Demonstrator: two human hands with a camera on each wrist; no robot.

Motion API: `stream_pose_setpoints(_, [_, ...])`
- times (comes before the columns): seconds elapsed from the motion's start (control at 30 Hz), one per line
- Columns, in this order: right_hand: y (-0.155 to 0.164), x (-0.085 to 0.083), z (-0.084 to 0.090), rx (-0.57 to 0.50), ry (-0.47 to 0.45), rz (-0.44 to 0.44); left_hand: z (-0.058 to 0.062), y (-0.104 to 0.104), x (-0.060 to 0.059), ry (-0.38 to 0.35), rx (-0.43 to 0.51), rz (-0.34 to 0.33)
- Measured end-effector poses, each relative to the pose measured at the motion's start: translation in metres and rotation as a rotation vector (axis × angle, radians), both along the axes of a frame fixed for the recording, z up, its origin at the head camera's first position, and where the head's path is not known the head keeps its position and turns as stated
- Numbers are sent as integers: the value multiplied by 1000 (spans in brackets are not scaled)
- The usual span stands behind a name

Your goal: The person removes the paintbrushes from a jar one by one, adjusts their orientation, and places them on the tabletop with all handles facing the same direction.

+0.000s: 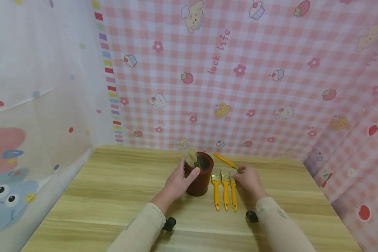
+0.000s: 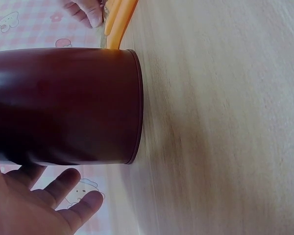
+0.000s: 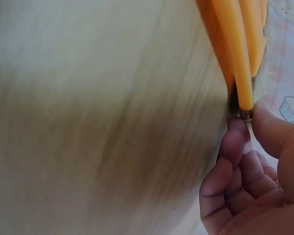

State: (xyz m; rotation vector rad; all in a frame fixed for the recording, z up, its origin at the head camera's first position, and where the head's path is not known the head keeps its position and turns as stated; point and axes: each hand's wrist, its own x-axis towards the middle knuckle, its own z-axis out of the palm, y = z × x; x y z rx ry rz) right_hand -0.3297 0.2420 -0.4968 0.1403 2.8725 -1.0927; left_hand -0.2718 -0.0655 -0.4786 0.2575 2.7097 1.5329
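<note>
Head view: left hand [image 1: 177, 180] grips dark-red cylindrical pot [image 1: 199, 187]; nearer right hand [image 1: 249, 179] pinches rightmost yellow-handled paintbrush [image 1: 234, 196], its bristled end pointing away.

Dark red cup [image 1: 197, 187] barring passage right of the left fingers [image 2: 85, 206], three brushes [image 1: 225, 192] immediately left of the right fingers [image 3: 218, 178], another brush [image 1: 224, 160] slanting beyond, free tabletop [image 1: 113, 196] outward of both.
</note>
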Motion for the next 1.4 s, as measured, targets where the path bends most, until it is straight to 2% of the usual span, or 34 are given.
stream_pose_setpoints(0.23, [1,0,5,184,20,68,1,-1,1,-3,6,0])
stream_pose_setpoints(0.33, [7,2,7,274,26,71,2,-1,2,-4,10,-2])
stream_pose_setpoints(0.5, [32,5,3,396,42,25,2,0,4,-5,13,-7])
stream_pose_setpoints(0.63, [64,7,0,413,34,-1,2,1,4,-5,13,-10])
stream_pose_setpoints(0.9, [111,21,9,382,-19,-38,1,-2,2,1,9,-13])
stream_pose_setpoints(1.03, [112,25,9,398,5,-39,1,-2,2,-7,7,-12])
stream_pose_setpoints(1.23, [99,18,1,378,41,105,2,-3,3,-8,3,-6])
stream_pose_setpoints(1.4, [100,16,-1,370,37,41,3,-3,3,-10,-8,-14])
